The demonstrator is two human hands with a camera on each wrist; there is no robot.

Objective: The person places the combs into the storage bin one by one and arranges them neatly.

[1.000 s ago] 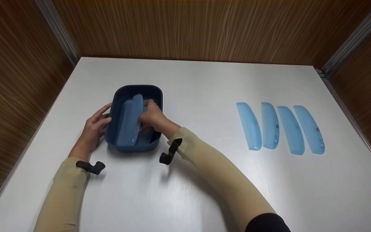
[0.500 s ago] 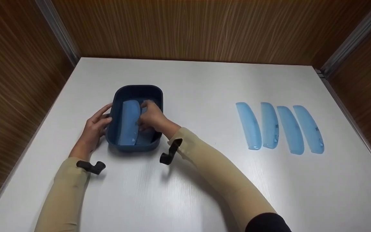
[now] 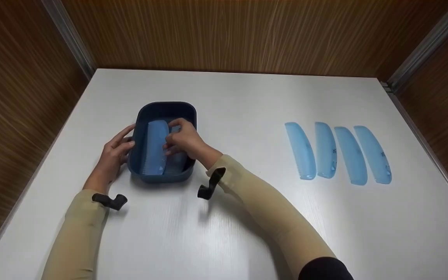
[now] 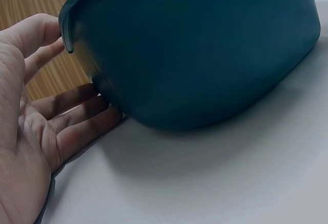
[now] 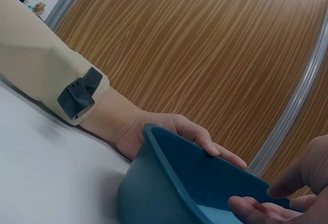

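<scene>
My left hand rests open against the bin wall. My right hand — fingers loosely curled over the comb — has let it settle flat; earlier it stood tilted.

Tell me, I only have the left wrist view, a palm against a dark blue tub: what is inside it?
Observer: A light blue comb lies flat in the tub.
Operator: Is the other hand near?
Observer: Yes, the right hand reaches into the tub, fingers on the comb.
Operator: Any more combs?
Observer: Four combs lie side by side on the table, to the right.
Operator: And the left hand?
Observer: The left hand rests open against the tub's left wall.
</scene>
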